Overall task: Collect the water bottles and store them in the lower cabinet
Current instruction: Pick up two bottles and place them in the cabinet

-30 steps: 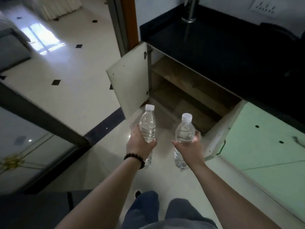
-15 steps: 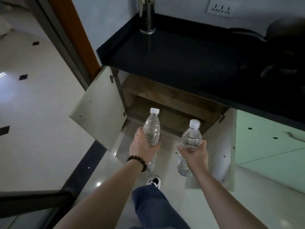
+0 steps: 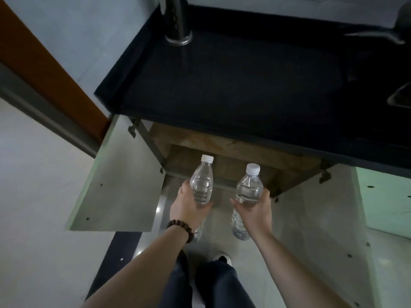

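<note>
Both hands (image 3: 189,207) (image 3: 255,211) gripping bottles (image 3: 201,185) (image 3: 248,190), fingers hidden, cabinet (image 3: 233,161) interior dim

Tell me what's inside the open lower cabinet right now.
The lower cabinet shows only bare wooden shelf boards. Its back is hidden under the black countertop. Both water bottles, in the left hand and the right hand, are outside it.

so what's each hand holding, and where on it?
Left hand grips one water bottle around its middle; right hand grips the other water bottle around its middle. Both caps up.
</note>
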Demonstrator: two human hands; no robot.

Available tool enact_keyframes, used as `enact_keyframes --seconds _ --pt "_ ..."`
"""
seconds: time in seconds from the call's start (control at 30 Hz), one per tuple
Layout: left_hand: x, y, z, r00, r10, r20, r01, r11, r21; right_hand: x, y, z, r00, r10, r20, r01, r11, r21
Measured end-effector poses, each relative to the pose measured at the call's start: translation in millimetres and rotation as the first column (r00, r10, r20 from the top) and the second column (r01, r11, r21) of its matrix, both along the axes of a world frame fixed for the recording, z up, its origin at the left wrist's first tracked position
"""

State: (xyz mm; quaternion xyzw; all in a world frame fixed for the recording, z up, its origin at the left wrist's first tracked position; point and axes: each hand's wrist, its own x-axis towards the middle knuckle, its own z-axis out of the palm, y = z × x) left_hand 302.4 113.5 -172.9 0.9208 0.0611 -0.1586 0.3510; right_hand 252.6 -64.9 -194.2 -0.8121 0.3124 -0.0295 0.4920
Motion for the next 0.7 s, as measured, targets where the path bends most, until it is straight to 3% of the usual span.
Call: enact_keyframes --seconds 0.2,0.47,0.6,0.7 --pt "81 0 -99 0.997 -0.071 0.016 0.071 0.997 -0.012 76 18 -94 0.997 -0.079 0.011 0.078 0.993 0.092" --pt "226 -9 -213 0.951 -0.12 0.286 0.152 0.984 -0.093 213 14 -203 0.966 -0.124 0.227 0.084 0.981 0.178" --pt "285 -10 -236 0.932 -0.142 0.334 0.191 0.975 -0.116 272 1 -221 0.968 -0.175 0.182 0.134 0.967 0.217" --pt "318 -16 -245 0.929 -0.142 0.343 0.181 0.98 -0.084 309 -7 -225 0.984 -0.164 0.074 0.128 0.925 0.358"
